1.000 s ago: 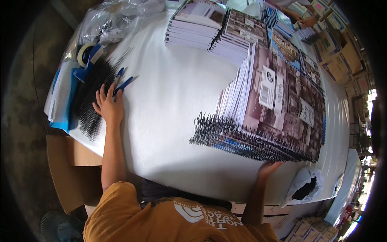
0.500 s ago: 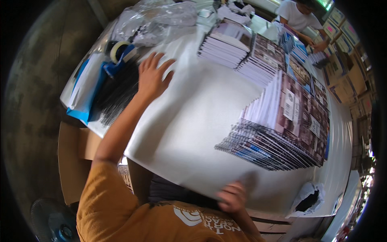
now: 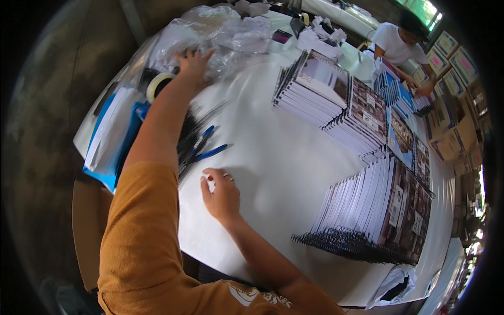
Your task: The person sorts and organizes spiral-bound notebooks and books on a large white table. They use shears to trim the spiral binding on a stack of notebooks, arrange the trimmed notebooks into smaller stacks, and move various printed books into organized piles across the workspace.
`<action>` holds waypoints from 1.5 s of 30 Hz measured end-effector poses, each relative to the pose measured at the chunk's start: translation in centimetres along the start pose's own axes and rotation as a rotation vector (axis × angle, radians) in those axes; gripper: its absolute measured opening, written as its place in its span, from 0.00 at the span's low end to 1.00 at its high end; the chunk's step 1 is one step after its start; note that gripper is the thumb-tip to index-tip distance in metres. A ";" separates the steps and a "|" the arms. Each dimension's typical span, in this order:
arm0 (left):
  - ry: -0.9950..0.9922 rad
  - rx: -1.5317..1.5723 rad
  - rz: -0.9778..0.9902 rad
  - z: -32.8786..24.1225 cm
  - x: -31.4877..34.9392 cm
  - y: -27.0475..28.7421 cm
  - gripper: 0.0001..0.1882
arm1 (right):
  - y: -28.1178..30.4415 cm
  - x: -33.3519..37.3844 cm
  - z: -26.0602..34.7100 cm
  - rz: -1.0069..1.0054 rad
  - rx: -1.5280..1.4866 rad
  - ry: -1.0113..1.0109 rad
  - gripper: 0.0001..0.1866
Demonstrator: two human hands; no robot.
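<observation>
My left hand point(image 3: 193, 65) reaches over the crumpled clear plastic bags point(image 3: 212, 31) at the back left, its fingers spread and touching or just above them. Low over the white table, my right hand point(image 3: 223, 199) has loosely curled fingers, the thumb apart and nothing visible between them; a ring shows on one finger. Just beyond it lie blue-handled pliers point(image 3: 211, 152), on a pile of black spiral binding wires point(image 3: 190, 134) partly hidden by my left arm. Also partly covered by that arm is a tape roll point(image 3: 157, 86).
Stacks of spiral-bound notebooks point(image 3: 367, 113) run along the right, with a fanned row point(image 3: 362, 205) nearer me. A blue-and-white packet point(image 3: 113, 134) lies at the left edge. Across the table, a person in white point(image 3: 399, 44) handles small notebooks. Cardboard boxes point(image 3: 446, 110) stand beyond.
My left hand has moved farther away, onto the plastic bags. My right hand has risen from the front edge to beside the pliers, which have come into sight.
</observation>
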State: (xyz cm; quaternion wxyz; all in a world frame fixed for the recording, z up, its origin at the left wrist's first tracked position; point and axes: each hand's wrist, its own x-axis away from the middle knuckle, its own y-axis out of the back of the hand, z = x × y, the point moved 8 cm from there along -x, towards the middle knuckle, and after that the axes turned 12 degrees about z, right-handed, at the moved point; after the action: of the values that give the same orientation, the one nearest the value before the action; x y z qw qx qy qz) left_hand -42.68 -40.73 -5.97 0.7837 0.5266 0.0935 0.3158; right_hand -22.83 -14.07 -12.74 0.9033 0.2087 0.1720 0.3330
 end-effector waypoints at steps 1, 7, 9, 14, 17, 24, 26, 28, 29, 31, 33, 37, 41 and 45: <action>0.000 0.019 0.083 0.4 -1.5 -1.0 0.57 | 0.2 0.0 0.2 0.004 0.001 0.008 0.08; -0.047 0.318 -0.150 7.8 -8.4 1.9 0.29 | 0.6 -0.4 0.6 0.031 0.062 0.050 0.06; 0.044 0.285 -0.296 10.8 -7.7 4.5 0.28 | 1.1 -0.8 -0.1 0.042 0.031 0.009 0.06; 0.177 0.093 -0.263 17.1 -6.2 4.2 0.30 | 0.9 -0.7 -0.2 0.027 0.053 0.021 0.06; 0.228 -0.061 -0.167 18.2 -3.1 3.4 0.33 | 0.9 -0.7 0.0 0.050 0.024 0.024 0.06; 0.143 0.191 0.198 18.0 -2.9 -2.3 0.29 | 1.3 -0.7 -0.2 0.015 0.066 0.042 0.06; -0.047 0.623 0.426 22.3 -5.3 -6.3 0.30 | 0.8 -0.3 0.7 0.041 0.031 0.065 0.06; -0.156 0.483 0.451 19.5 -5.2 -6.2 0.28 | 1.0 -0.4 0.4 0.027 0.037 0.066 0.05; -0.203 0.411 0.463 18.4 -4.7 -6.3 0.27 | 1.0 -0.3 0.4 0.023 0.035 0.071 0.05; -0.258 0.354 0.432 15.8 -2.7 -4.2 0.24 | 1.0 -0.4 0.2 0.026 0.029 0.061 0.04; -0.265 0.232 0.300 13.4 0.7 -1.0 0.21 | 0.8 -0.2 0.1 0.063 0.004 0.043 0.05; -0.315 0.361 -0.390 2.5 14.5 8.1 0.18 | 1.2 -0.5 -0.6 0.102 -0.045 -0.002 0.06; -0.602 0.938 -0.400 -7.8 27.5 5.9 0.17 | 2.1 -0.2 0.1 0.114 -0.285 0.136 0.08; -0.605 1.462 -0.242 -13.5 33.8 2.2 0.19 | 2.2 3.4 -0.6 0.222 -0.463 0.345 0.10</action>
State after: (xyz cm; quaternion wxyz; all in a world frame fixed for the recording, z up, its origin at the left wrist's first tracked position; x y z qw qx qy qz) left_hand -23.56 -9.79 -3.57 0.2604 0.9559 0.1166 -0.0692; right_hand -21.79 -10.11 -12.72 0.8424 -0.0447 0.2187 0.4905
